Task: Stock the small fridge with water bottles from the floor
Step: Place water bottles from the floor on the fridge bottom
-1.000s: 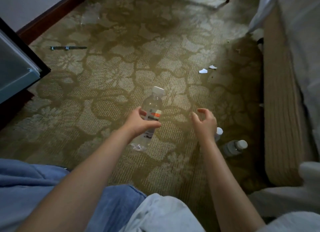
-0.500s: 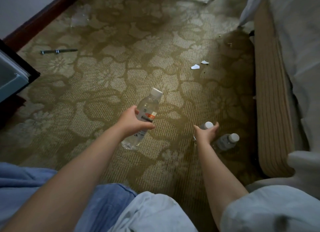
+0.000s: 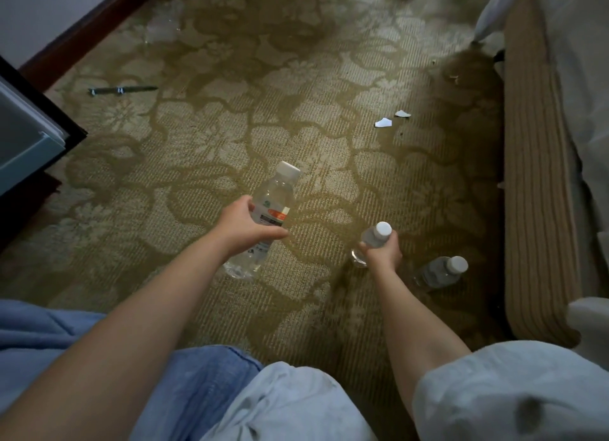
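A second ago my right hand hung open above the carpet in the lower right of the frame, fingers spread. Half a second ago it had dropped onto the top of the second bottle. Now it grips that bottle just below the neck, and the white cap pokes out above my knuckles.

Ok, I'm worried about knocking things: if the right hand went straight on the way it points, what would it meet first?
Probably nothing: the right hand, gripping a water bottle, points across bare carpet, right of the labelled bottle; depth is unclear.
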`<state>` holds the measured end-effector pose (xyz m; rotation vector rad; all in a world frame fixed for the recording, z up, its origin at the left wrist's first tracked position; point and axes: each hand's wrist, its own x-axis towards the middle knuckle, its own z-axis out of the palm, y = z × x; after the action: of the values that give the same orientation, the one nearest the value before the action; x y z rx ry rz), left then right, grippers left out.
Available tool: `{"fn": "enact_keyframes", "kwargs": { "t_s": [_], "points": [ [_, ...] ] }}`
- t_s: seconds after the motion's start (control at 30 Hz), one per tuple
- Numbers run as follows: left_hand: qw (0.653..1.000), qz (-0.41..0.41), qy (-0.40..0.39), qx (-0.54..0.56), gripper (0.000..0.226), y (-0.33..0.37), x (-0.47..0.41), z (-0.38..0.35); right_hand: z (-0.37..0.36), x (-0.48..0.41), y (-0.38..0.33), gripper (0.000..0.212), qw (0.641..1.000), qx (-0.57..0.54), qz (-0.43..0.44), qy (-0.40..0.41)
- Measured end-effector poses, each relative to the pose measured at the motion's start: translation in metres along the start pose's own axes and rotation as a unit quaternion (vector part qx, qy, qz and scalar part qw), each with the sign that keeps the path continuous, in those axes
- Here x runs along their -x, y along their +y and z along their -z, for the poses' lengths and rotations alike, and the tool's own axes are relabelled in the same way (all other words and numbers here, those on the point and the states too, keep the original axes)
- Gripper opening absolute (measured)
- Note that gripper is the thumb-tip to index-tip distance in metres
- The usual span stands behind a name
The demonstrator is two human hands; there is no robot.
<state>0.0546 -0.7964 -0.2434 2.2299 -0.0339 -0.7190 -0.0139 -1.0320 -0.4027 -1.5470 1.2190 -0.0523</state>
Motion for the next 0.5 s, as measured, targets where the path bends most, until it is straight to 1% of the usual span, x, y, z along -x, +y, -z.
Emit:
{"fn": "enact_keyframes", "kwargs": {
  "t_s": [0.13,0.23,0.37,0.47,0.5],
  "points": [
    [1.0,0.0,0.022,0.008,0.055,0.0,0.005,0.009,-0.027,0.023,-0.013,0.051,0.996,-0.017,0.056,-0.063],
    [0.999,0.002,0.05,0.022,0.055,-0.004,0.012,0.021,-0.053,0.047,-0.037,0.052,0.985,-0.028,0.113,-0.128],
    [0.993,0.004,0.109,0.045,0.066,-0.01,0.024,0.046,-0.087,0.085,-0.079,0.066,0.958,-0.048,0.172,-0.225],
    [0.983,0.009,0.163,0.088,0.07,-0.016,0.034,0.076,-0.111,0.124,-0.115,0.091,0.942,-0.049,0.222,-0.248],
    [0.978,0.009,0.183,0.102,0.069,-0.02,0.037,0.088,-0.119,0.138,-0.128,0.095,0.937,-0.044,0.237,-0.254]
  ]
}}
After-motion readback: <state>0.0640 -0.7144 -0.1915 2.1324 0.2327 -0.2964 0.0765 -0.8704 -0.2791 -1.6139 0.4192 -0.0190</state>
